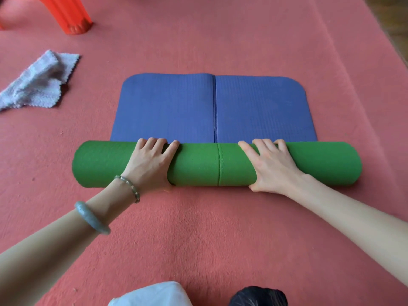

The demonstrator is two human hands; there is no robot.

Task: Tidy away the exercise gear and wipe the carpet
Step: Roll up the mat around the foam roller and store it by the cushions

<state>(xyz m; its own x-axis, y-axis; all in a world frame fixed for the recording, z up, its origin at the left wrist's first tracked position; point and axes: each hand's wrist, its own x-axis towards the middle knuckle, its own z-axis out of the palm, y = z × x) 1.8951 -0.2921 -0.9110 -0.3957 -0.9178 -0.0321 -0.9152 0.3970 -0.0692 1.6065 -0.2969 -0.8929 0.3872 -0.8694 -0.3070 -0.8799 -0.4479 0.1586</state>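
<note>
Two colours show on the exercise mat (216, 164): green on the rolled part, blue on the flat part (212, 107) that is not yet rolled. The roll lies across the red carpet (198, 235), just in front of you, and the flat part reaches away from you behind it. I judge the mat as light, soft foam with a ribbed surface, so it should not slip, but it will spring open if you let it go. A fold line runs down the middle, and there the roll may bend or go crooked.

Your left hand (150, 164) and right hand (271, 166) lie open and flat on top of the roll, on either side of the middle, with the fingers curved over its far edge; they press it and do not close around it. Push with the same force on both sides so that the ends stay even.

Away to your left a grey cloth (37, 82) lies crumpled on the carpet, well apart from the mat, probably for the wiping. Beyond it stands the leg of a red stool (75, 21).
</note>
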